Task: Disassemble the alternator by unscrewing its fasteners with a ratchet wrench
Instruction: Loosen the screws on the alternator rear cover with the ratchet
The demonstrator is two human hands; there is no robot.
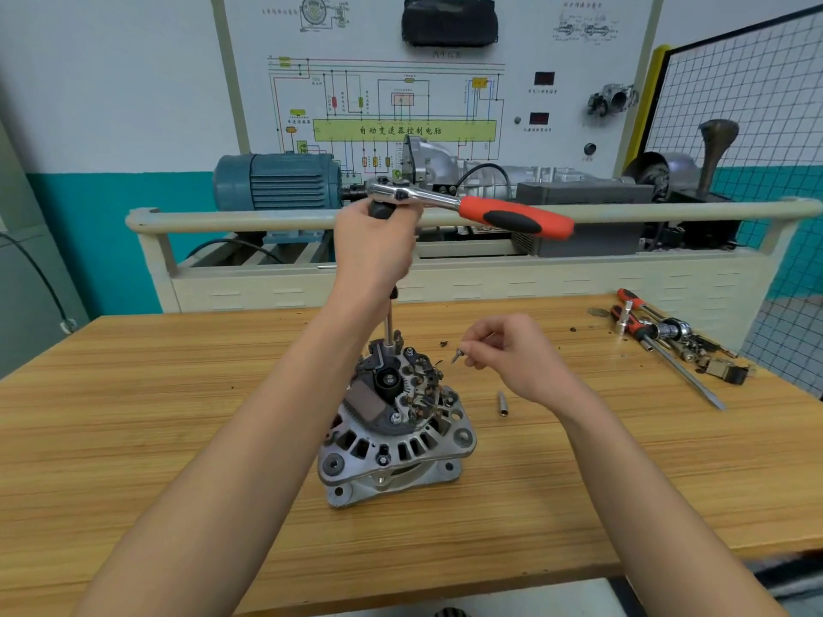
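Head view: left hand [376,247] grips the extension under the orange-and-black-handled chrome ratchet wrench [467,207], hiding most of its shaft, above the grey metal alternator [394,420] at table centre. Right hand [512,354], at 2 o'clock from the alternator, pinches a small screw [456,356]. Blurred tools [668,338] lie at 2 o'clock on the wooden table [178,416].

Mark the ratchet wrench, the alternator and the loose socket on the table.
ratchet wrench [516,216]: head view, on its red handle.
alternator [392,443]: head view, on its slotted housing.
loose socket [502,403]: head view, mid-length, lying on the table.
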